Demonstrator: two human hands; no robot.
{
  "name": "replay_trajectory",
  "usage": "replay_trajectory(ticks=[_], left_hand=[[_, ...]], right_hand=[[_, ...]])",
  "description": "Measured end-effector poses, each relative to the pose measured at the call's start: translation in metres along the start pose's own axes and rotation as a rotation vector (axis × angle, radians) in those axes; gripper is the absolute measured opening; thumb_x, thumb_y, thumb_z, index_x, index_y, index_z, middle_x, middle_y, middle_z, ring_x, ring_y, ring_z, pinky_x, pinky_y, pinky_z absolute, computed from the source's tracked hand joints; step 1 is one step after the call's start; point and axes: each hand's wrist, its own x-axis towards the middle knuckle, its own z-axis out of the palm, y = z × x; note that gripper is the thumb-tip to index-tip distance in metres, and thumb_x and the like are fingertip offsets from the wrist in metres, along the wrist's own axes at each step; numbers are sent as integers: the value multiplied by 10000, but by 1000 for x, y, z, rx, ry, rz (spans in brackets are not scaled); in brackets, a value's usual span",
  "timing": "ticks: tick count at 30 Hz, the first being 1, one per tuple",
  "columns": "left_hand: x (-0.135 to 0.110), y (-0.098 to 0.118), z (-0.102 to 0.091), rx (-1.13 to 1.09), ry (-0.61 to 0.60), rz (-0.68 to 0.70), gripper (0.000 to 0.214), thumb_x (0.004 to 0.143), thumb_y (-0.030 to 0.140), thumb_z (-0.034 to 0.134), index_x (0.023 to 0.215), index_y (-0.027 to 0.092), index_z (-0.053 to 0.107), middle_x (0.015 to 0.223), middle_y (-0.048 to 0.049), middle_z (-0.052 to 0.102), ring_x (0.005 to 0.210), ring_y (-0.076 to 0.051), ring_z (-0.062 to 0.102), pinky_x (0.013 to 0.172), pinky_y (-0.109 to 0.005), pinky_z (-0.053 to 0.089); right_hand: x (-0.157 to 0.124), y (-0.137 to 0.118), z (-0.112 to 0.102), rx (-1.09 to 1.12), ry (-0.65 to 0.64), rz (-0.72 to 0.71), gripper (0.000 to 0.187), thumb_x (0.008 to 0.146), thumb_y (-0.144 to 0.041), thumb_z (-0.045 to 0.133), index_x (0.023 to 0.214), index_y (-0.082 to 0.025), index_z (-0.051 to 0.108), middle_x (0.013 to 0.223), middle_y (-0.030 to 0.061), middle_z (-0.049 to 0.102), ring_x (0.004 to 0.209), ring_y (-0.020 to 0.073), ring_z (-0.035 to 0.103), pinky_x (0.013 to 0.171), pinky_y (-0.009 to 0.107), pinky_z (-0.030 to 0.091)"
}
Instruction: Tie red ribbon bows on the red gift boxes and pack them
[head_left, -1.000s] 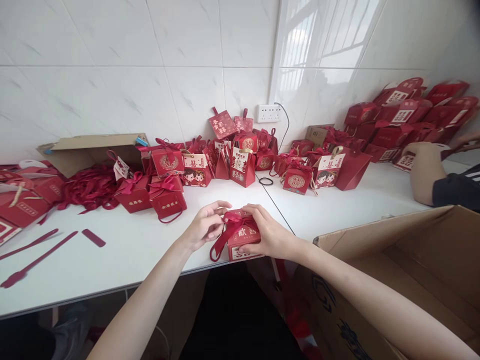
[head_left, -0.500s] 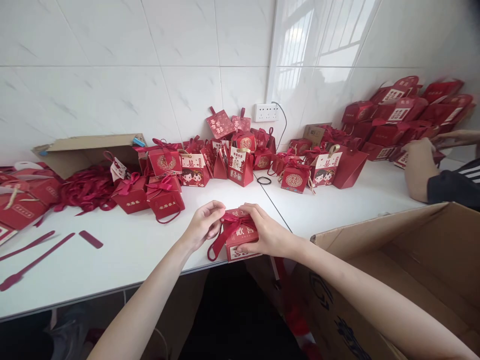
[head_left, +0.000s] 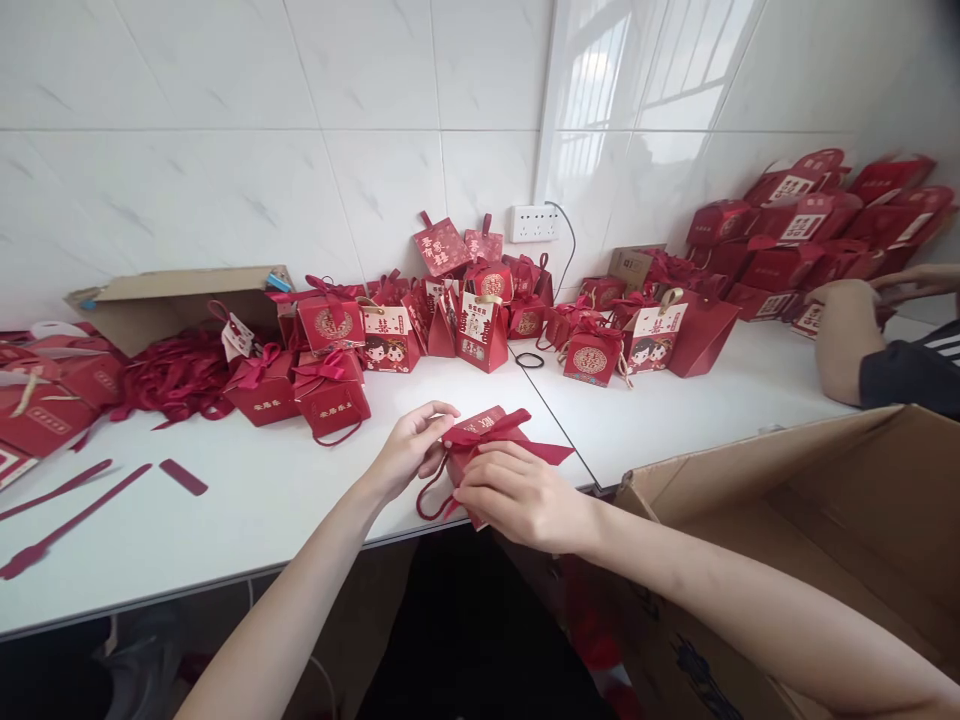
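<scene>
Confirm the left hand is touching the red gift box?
Touching. In the head view, fingertips of the left hand press the red gift box at its end beside the ribbon, no gap visible; the right hand grips its front.

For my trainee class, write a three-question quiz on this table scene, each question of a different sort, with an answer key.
1. True or false: the left hand and the right hand both touch the red gift box.
2. What stands to the right of the right hand, beside the white table?
A. an open cardboard carton
B. a metal bucket
C. a folding chair
3. Fill in: the ribbon tied on the held box is coloured ___.

Key: 1 true; 2 A; 3 red.
</scene>
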Motion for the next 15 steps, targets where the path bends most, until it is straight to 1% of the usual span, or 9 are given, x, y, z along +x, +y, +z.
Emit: replay_trajectory(ticks=[3,6,8,10,11,12,13,14,15], left_hand=[[0,-1,1,1,13,9,274,745,420,601,870,199,497,456,110,365,301,-19,266,321,-138,170],[-1,0,1,46,3,31,260,768,437,566,856,199,511,506,88,394,333,-33,317,324,-152,196],[-5,4,2,146,-33,58,268,791,456,534,860,197,528,538,72,411,356,-44,341,334,-170,229],[-9,10,4,343,-53,126,287,789,461,544,903,198,559,662,31,500,427,-60,413,391,-196,328],[-12,13,6,477,-41,183,306,774,462,569,935,202,578,774,-1,539,509,-81,476,461,-218,397],[-14,16,8,615,-26,252,327,754,459,598,967,211,596,907,-33,552,639,-117,537,572,-253,457],[-16,19,10,738,-17,324,339,736,452,622,985,221,612,1031,-57,536,805,-167,562,710,-300,480],[-17,21,12,829,-24,388,330,727,438,636,983,231,625,1125,-67,509,965,-214,535,841,-348,455],[-18,21,15,878,-52,435,294,732,417,635,963,234,634,1187,-67,488,1082,-244,485,938,-384,405]], right_hand=[[-9,7,-17,29,57,-91,115,893,-153,480,940,-132,583,832,54,667,854,145,615,901,332,478],[-17,6,-29,7,11,-161,154,910,-163,442,917,-146,594,859,54,677,914,150,622,931,337,472],[-20,1,-34,-10,-19,-178,173,909,-147,433,907,-139,606,897,61,681,959,160,614,943,334,460],[-22,-5,-35,-32,-10,-155,172,899,-120,441,906,-128,613,890,64,681,959,165,611,932,336,451],[-22,-8,-36,-46,0,-125,169,894,-109,447,908,-128,614,864,57,679,930,161,614,908,334,453],[-22,-11,-36,-64,12,-90,164,889,-102,455,908,-132,615,832,45,674,887,154,615,872,329,455],[-22,-13,-35,-83,21,-57,158,885,-99,463,908,-137,615,803,31,668,840,145,611,832,322,453],[-22,-14,-35,-100,26,-34,152,882,-98,471,906,-142,615,782,20,663,797,136,604,793,313,448],[-22,-15,-34,-115,31,-23,146,880,-100,476,902,-143,614,770,14,659,766,131,595,762,308,439]])
